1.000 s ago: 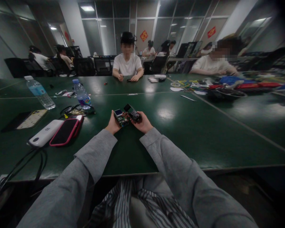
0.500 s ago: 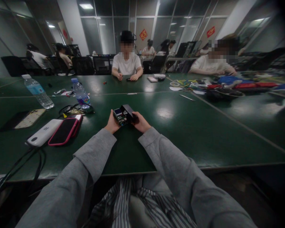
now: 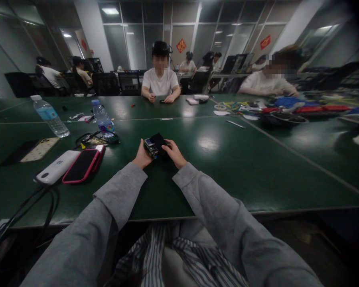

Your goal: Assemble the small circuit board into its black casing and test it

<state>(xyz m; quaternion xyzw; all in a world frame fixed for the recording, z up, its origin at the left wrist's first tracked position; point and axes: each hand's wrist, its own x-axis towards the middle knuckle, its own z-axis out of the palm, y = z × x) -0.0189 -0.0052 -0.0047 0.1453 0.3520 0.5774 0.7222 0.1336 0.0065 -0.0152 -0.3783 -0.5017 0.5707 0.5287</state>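
Observation:
My left hand (image 3: pixel 142 156) is closed round the left edge of a circuit board (image 3: pixel 150 148) with parts on its upper face, held above the green table. My right hand (image 3: pixel 174 154) grips a dark, flat cover (image 3: pixel 158 142) from its right side, the thumb and fingers along its edge. The cover lies over the right part of the board and hides it; the left part of the board stays exposed. Whether the two pieces are joined cannot be made out.
To the left lie a pink-cased phone (image 3: pixel 80 165), a white power bank (image 3: pixel 57 166), a patterned phone case (image 3: pixel 39 150) and two water bottles (image 3: pixel 103 118). A pen (image 3: pixel 235 124) and a heap of cables (image 3: pixel 283 107) lie right. A person (image 3: pixel 160 81) sits opposite.
The dark cover has gone from standing tilted to lying flatter over the board's right part. My right hand has shifted slightly left with it; my left hand stays about where it was.

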